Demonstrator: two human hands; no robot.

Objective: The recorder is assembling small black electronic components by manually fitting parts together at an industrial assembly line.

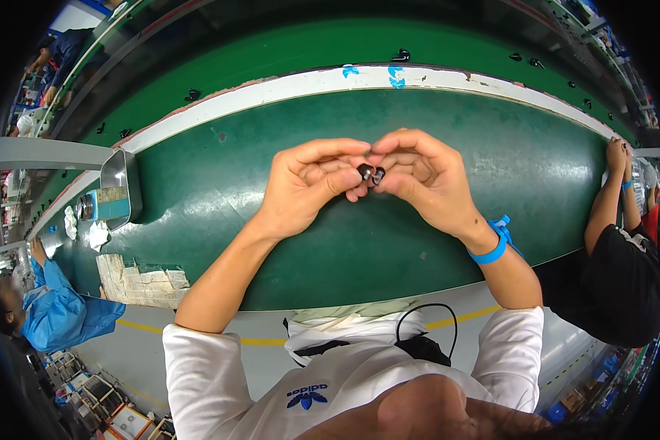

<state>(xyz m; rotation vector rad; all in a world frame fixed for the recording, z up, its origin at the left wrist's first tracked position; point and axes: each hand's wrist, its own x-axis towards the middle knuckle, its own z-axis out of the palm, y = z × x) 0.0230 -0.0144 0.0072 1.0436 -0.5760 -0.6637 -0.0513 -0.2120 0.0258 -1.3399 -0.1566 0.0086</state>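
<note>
Above the middle of the green workbench (433, 249), both of my hands meet at their fingertips. My left hand (312, 176) pinches a small glossy black part (364, 171) between thumb and fingers. Close against it, a second small dark part (379, 175) with a shiny, lighter face is pinched in my right hand (429, 172). The two pieces look like earbud shell parts; whether they touch or are joined I cannot tell. Fingers hide most of both. A blue band (500, 246) circles my right wrist.
Beyond a white ledge (286, 89) runs a green belt (308, 48) with several small black earbud-like pieces (401, 55). At left stand a metal tray (133, 183) and a blue container (111, 204), near crumpled white tissue (99, 235) and taped paper (143, 284). Co-workers sit at both sides.
</note>
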